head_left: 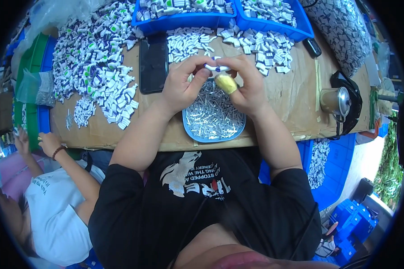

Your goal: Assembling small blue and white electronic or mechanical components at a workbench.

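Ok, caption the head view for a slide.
Left fingers and right fingers hold a white-purple piece near a blue bowl of silvery pins.

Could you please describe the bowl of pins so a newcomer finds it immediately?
On the brown table, go to the middle of the near edge. There, just below the left hand and right hand, sits a blue bowl. Unlike the bigger blue trays on the far side, filled with white parts, it holds loose, thin, silvery pins.
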Motion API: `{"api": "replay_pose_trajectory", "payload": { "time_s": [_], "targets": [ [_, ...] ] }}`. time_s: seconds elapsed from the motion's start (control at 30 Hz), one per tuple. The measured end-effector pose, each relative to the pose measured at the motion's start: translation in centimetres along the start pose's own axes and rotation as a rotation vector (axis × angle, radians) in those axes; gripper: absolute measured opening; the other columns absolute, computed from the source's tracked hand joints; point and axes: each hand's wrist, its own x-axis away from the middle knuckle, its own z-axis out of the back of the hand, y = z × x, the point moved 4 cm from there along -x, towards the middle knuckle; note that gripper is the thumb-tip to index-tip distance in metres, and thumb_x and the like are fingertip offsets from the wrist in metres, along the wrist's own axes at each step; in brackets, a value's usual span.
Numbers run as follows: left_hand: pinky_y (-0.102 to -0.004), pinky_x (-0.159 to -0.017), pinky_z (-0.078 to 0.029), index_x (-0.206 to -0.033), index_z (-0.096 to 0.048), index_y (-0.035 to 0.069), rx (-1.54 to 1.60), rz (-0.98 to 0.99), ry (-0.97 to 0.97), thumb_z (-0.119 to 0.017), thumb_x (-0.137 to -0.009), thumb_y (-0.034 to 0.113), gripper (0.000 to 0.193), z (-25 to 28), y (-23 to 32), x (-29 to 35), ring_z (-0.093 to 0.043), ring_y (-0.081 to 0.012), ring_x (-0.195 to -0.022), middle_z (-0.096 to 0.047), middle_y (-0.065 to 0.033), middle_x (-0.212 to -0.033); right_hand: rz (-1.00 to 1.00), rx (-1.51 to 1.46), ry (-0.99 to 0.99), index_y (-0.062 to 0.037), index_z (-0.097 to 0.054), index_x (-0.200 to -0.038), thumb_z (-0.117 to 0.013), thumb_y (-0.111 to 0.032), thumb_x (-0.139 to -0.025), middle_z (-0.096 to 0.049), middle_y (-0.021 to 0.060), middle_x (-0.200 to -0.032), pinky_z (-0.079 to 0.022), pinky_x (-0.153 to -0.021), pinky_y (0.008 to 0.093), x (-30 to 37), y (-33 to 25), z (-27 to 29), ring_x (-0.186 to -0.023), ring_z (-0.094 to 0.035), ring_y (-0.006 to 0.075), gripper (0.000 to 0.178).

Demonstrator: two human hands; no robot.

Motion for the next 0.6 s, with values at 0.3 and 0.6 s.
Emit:
{"api": "replay_pose_trajectory", "payload": {
  "time_s": [0.3, 0.6],
  "targets": [
    [-0.0223, -0.058, -0.043, -0.097, -0.063, -0.001, 0.002, 0.256, -0.065, -0.057, -0.094, 0.017, 0.02, -0.2, 0.7, 0.2, -0.054, -0.0058, -0.065, -0.061, -0.0012, -0.074, -0.013, 0.269, -0.053, -0.0049, -0.057, -0.104, -0.077, -0.018, -0.071, -0.053, 0.0133, -0.083, -0.045, -0.065, 0.0406, 0.9, 0.3, -0.7, -0.073, -0.056, 0.033, 0.041],
    [-0.0207, -0.049, -0.027, -0.072, -0.061, 0.004, 0.291, 0.555, -0.175, -0.055, -0.096, 0.026, 0.033, -0.2, 0.0, 0.3, -0.036, -0.0007, -0.054, -0.047, 0.0082, -0.06, -0.095, 0.378, -0.274, -0.004, -0.052, -0.106, -0.072, -0.016, -0.069, -0.053, 0.0129, -0.089, -0.047, -0.065, 0.0424, 1.9, -0.3, -2.0, -0.078, -0.058, 0.0333, 0.043]
  ]
}}
